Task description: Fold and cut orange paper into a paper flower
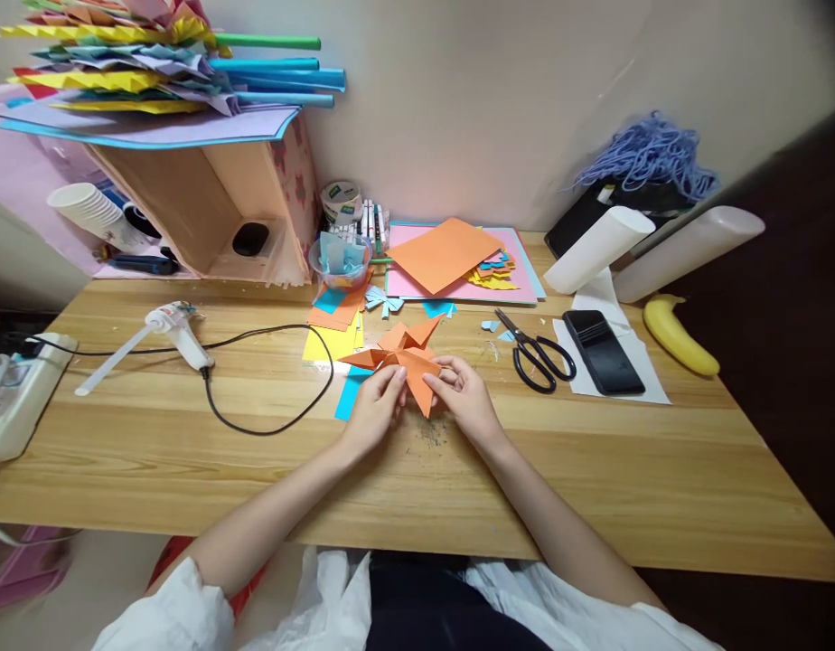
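Note:
An orange folded paper flower (408, 348) with pointed petals is held just above the table, between both hands. My left hand (377, 402) pinches it at the lower left, near its centre. At the right side, my right hand (464, 396) grips a petal edge between thumb and fingers. One petal points down toward me, between the hands. Beneath and left of the flower lie blue paper (350, 394) and yellow paper (326, 344). Small paper scraps (431, 434) are scattered just below the hands.
Black-handled scissors (534, 351), a phone (603, 353) and a banana (680, 334) lie to the right. A white glue gun (180, 334) with a looping black cord rests at left. Behind are a plastic bowl (341, 262), an orange sheet (445, 255) and a pink box (292, 190).

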Demonstrator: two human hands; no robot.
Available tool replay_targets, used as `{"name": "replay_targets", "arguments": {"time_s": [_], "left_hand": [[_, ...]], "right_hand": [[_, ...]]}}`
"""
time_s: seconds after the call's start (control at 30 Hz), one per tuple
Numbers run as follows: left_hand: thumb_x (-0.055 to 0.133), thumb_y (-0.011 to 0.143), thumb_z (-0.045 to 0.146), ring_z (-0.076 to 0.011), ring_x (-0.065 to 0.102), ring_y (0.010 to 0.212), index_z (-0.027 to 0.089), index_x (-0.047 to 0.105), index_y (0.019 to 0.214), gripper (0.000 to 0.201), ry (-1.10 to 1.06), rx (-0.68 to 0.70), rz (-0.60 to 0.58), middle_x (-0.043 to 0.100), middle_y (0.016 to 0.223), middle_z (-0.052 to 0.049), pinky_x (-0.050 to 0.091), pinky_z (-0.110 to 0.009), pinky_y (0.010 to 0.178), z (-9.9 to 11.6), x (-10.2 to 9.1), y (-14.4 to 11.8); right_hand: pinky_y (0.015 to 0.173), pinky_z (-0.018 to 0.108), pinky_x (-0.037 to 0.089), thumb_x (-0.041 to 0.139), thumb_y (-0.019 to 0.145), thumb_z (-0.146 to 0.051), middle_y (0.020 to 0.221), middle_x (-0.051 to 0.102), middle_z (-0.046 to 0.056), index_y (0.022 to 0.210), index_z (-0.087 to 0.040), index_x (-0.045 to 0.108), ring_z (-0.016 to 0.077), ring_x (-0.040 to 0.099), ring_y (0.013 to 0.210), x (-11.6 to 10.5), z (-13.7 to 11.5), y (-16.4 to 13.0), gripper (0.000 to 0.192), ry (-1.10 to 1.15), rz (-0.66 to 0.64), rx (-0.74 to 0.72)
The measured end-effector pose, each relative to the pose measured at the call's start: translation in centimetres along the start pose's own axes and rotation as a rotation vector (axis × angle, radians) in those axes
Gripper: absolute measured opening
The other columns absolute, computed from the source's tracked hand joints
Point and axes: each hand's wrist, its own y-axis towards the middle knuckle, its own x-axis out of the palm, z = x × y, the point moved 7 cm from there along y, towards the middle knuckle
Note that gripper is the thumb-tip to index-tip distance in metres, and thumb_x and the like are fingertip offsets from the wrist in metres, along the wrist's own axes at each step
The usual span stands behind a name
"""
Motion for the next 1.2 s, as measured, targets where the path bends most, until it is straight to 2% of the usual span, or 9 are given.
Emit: {"name": "replay_targets", "arguments": {"time_s": [0.1, 0.17, 0.3, 0.47, 0.67, 0.77, 1.2], "left_hand": [[0.047, 0.085, 0.045, -0.0072, 0.042, 0.047, 0.017, 0.045, 0.065, 0.034, -0.001, 0.018, -0.006, 0.044, 0.055, 0.005, 0.035, -0.019, 0.048, -0.1, -0.1, 0.2], [0.047, 0.085, 0.045, -0.0077, 0.043, 0.048, 0.017, 0.045, 0.064, 0.034, 0.030, 0.031, 0.009, 0.046, 0.055, 0.004, 0.035, -0.020, 0.049, -0.2, -0.2, 0.3], [0.044, 0.086, 0.044, -0.0079, 0.040, 0.047, 0.017, 0.043, 0.061, 0.037, 0.100, 0.052, 0.047, 0.045, 0.053, 0.004, 0.032, -0.021, 0.049, -0.2, -0.8, 0.4], [0.043, 0.087, 0.042, -0.0087, 0.039, 0.051, 0.017, 0.040, 0.060, 0.037, 0.193, 0.100, 0.031, 0.042, 0.055, 0.004, 0.030, -0.022, 0.052, -0.1, -1.0, 0.3], [0.041, 0.087, 0.043, -0.0092, 0.037, 0.052, 0.017, 0.040, 0.059, 0.038, 0.253, 0.097, 0.005, 0.040, 0.055, 0.004, 0.028, -0.022, 0.051, -0.3, -0.9, 0.1], [0.042, 0.087, 0.043, -0.0095, 0.037, 0.053, 0.017, 0.040, 0.060, 0.038, 0.276, 0.096, 0.003, 0.040, 0.055, 0.004, 0.027, -0.023, 0.051, -0.1, -0.9, 0.1], [0.041, 0.087, 0.043, -0.0097, 0.035, 0.053, 0.017, 0.039, 0.059, 0.038, 0.303, 0.084, -0.005, 0.039, 0.055, 0.004, 0.026, -0.023, 0.050, -0.1, -0.9, 0.2]], "right_hand": [[0.047, 0.020, 0.046, 0.069, 0.068, -0.037, 0.066, 0.064, -0.003, 0.094, -0.019, 0.049, 0.0094, 0.056, 0.051, 0.5, -0.2, -0.2, 0.036, -0.020, -0.038, -0.052], [0.049, 0.021, 0.048, 0.067, 0.071, -0.035, 0.064, 0.062, -0.004, 0.097, -0.021, 0.048, 0.0096, 0.056, 0.052, 0.5, -0.5, -0.4, 0.035, -0.039, -0.018, -0.108], [0.056, 0.023, 0.052, 0.068, 0.072, -0.034, 0.070, 0.060, -0.003, 0.089, -0.021, 0.051, 0.0095, 0.059, 0.056, -0.2, -0.8, -0.6, 0.027, -0.104, 0.060, -0.168], [0.057, 0.023, 0.053, 0.072, 0.065, -0.038, 0.073, 0.060, -0.001, 0.080, -0.020, 0.052, 0.0112, 0.059, 0.064, -0.6, -0.4, 0.0, 0.030, -0.086, 0.074, -0.122], [0.057, 0.023, 0.050, 0.074, 0.063, -0.040, 0.067, 0.057, -0.001, 0.069, -0.018, 0.053, 0.0114, 0.056, 0.061, -0.9, -0.2, 0.2, 0.031, -0.163, 0.070, -0.112], [0.059, 0.024, 0.049, 0.074, 0.063, -0.041, 0.067, 0.059, 0.000, 0.069, -0.017, 0.057, 0.0120, 0.056, 0.061, -1.0, -0.4, 0.2, 0.029, -0.213, 0.076, -0.122], [0.063, 0.026, 0.051, 0.077, 0.058, -0.039, 0.062, 0.063, 0.000, 0.065, -0.016, 0.060, 0.0120, 0.060, 0.058, -1.3, 0.4, 0.7, 0.030, -0.145, 0.053, -0.044]]}}
